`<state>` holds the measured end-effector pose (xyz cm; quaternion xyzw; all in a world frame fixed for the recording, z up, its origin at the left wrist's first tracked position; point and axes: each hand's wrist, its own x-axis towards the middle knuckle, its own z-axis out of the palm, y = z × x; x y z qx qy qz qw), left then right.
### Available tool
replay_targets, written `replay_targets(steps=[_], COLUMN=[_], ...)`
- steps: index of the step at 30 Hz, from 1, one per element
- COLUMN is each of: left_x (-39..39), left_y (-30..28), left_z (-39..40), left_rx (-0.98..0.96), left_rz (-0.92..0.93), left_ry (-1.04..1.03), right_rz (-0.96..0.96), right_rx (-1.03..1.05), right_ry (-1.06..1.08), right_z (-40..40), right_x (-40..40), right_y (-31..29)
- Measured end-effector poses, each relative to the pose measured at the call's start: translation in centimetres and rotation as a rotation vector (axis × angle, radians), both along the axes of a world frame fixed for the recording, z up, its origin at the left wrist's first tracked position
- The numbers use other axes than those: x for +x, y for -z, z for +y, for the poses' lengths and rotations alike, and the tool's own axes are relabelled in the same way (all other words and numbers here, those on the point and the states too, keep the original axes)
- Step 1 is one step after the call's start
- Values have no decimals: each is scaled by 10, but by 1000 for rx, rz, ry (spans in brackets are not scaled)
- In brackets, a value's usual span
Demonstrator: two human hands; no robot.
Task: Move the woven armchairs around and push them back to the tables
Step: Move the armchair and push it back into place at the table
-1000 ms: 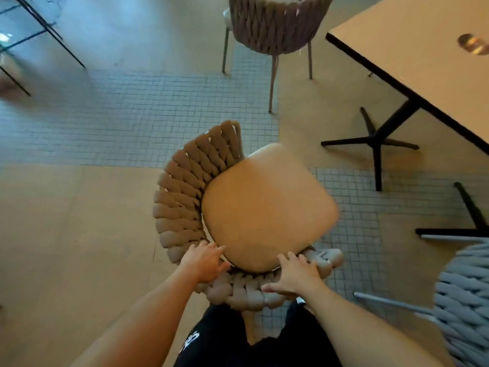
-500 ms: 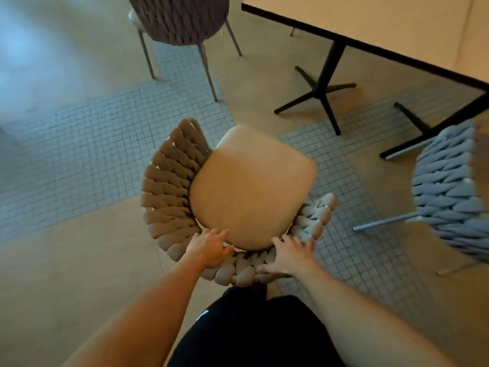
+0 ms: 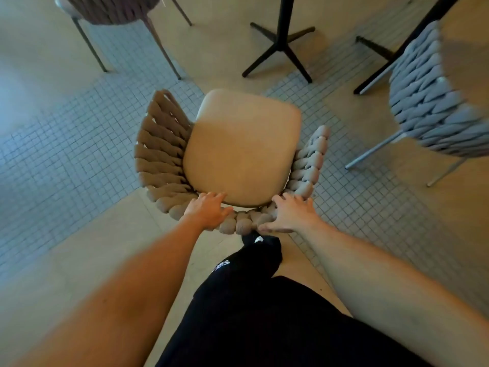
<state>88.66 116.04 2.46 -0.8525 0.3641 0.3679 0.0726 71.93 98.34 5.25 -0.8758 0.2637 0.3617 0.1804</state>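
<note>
Gripping the beige woven armchair (image 3: 232, 160) by its backrest, left hand (image 3: 207, 211) and right hand (image 3: 289, 215) curled over the weave, I am risking clipping the black table base (image 3: 277, 46) just ahead or the grey armchair (image 3: 434, 102).

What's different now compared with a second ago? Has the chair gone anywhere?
The tan woven armchair has swung round so its open front faces the black table base, and it sits nearer to it. The left hand and right hand have kept their hold on the woven backrest throughout; nothing was let go.
</note>
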Motion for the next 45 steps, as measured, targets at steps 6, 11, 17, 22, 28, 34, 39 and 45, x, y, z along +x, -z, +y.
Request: replay_targets(steps=[6,11,17,22,28,34,39,45], left_x=[2,14,52,86,104,114,119,132], left_y=[-11,-10,0,10,29,27,24,25], left_z=[36,75,106,105,96,87,85,66], left_rx=[-5,-9,34,89,177,162,156,134], left_rz=[-25,-29,-110,-114,-124,-150,-167,-170], left_ry=[117,178,329,402,509,577,614,605], right_rz=[-26,-43,-15,36,158,155,168,167], right_rx=[-23,-22,-70,-32,11,-78,-107,-130], right_ry=[38,58,25,37,16,-72,-99,-117], right_z=[45,81,106,111,113,115,113,92], right_x=[-12,-11,6,36,57,62,69,82], right_y=[-2,-1,3,21,40,44,36,32])
